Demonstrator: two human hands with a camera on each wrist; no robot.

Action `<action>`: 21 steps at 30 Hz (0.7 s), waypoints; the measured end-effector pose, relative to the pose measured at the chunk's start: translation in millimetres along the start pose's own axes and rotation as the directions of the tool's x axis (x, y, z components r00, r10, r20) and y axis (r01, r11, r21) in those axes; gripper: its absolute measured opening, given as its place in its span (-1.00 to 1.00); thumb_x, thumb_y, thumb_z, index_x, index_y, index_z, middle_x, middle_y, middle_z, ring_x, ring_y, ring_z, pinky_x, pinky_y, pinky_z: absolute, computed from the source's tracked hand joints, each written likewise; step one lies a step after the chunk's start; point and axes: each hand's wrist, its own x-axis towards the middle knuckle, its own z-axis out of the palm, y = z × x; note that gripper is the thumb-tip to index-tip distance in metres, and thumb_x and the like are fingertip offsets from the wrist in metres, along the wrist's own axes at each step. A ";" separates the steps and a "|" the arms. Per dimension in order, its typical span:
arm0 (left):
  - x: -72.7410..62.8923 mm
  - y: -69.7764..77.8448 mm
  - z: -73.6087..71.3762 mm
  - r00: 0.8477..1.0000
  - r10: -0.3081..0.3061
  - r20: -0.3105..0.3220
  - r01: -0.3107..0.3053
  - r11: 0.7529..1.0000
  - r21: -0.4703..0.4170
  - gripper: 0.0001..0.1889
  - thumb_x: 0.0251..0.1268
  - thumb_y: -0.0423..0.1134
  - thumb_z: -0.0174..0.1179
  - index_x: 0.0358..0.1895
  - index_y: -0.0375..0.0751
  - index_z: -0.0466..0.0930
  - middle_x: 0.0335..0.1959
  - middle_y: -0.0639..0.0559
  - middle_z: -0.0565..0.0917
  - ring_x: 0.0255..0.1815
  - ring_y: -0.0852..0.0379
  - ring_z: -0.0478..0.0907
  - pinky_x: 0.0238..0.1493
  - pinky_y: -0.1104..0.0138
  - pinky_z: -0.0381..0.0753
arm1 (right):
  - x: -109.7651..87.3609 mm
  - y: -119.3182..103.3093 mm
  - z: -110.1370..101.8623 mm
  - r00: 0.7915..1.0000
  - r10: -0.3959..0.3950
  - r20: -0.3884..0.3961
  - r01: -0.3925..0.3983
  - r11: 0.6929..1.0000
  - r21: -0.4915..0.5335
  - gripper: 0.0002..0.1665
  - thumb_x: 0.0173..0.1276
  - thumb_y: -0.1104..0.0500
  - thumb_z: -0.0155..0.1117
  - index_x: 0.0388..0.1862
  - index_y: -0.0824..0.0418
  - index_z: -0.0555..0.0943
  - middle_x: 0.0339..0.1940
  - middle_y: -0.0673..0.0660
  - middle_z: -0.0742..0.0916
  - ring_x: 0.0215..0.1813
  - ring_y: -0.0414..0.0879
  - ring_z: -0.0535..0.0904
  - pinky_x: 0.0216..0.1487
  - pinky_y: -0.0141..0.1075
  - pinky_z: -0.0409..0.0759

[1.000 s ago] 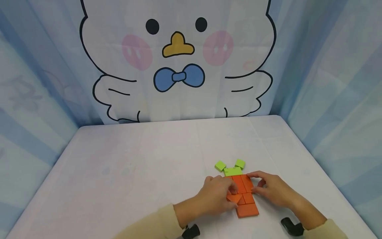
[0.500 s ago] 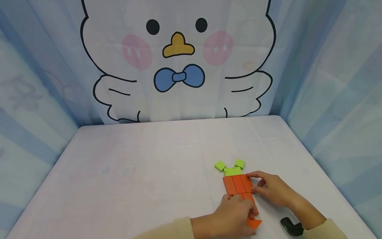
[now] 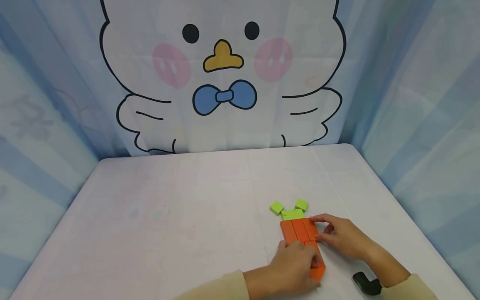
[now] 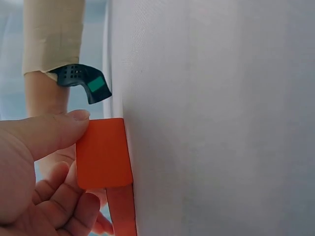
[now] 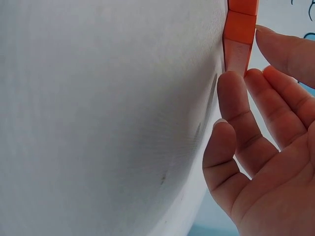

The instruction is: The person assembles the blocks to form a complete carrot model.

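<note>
In the head view my left hand (image 3: 292,266) bends over the near end of a flat row of orange blocks (image 3: 299,230). It pinches an orange triangular block (image 3: 317,273) against that end, the thumb at its near side. From the left wrist, a smooth orange block face (image 4: 104,155) shows with the thumb on its upper corner and fingers behind it. My right hand (image 3: 343,236) rests its fingertips along the right edge of the upper orange blocks; in the right wrist view its fingers (image 5: 236,98) touch the block's side, loosely bent. The left hand hides several lower blocks.
A light green block (image 3: 292,215) adjoins the far end of the orange ones, and two small green cubes (image 3: 276,208) lie beyond it. Everything lies on a white-covered table (image 3: 168,216), fenced by printed curtains (image 3: 423,104). A black wrist device (image 3: 366,284) sits below the right forearm.
My left hand has moved toward me and right with the orange triangular block, from beside the row's middle to its near end, then turned and closed it in. The right hand stays put.
</note>
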 end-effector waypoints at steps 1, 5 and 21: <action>0.2 -0.2 0.1 1.000 -0.002 -0.004 0.002 1.000 0.003 -0.64 0.07 0.11 0.50 -0.17 0.19 0.54 -0.40 0.43 0.40 -0.26 0.42 0.33 -0.27 0.35 0.19 | 0.0 0.2 0.1 1.000 0.001 0.001 -0.001 1.000 0.001 -0.42 0.35 0.07 0.41 0.31 0.16 0.53 -0.31 -0.04 0.63 -0.31 -0.11 0.47 -0.29 -0.31 0.48; 0.1 -0.6 -0.1 1.000 -0.006 -0.012 0.006 1.000 0.010 -0.62 0.04 0.11 0.51 -0.17 0.20 0.54 -0.40 0.44 0.40 -0.27 0.44 0.33 -0.27 0.35 0.19 | 0.2 0.9 0.3 1.000 0.002 0.003 -0.002 1.000 0.002 -0.42 0.34 0.07 0.41 0.31 0.16 0.53 -0.31 -0.04 0.63 -0.31 -0.11 0.47 -0.29 -0.31 0.47; 3.1 -3.9 -3.4 0.999 -0.015 0.029 0.015 1.000 -0.001 -0.67 0.09 0.05 0.49 -0.15 0.23 0.55 -0.42 0.47 0.42 -0.29 0.44 0.33 -0.25 0.35 0.19 | 0.0 0.6 0.0 1.000 -0.011 0.006 0.011 1.000 0.003 -0.43 0.34 0.06 0.41 0.30 0.15 0.54 -0.34 -0.03 0.62 -0.31 -0.11 0.48 -0.28 -0.30 0.47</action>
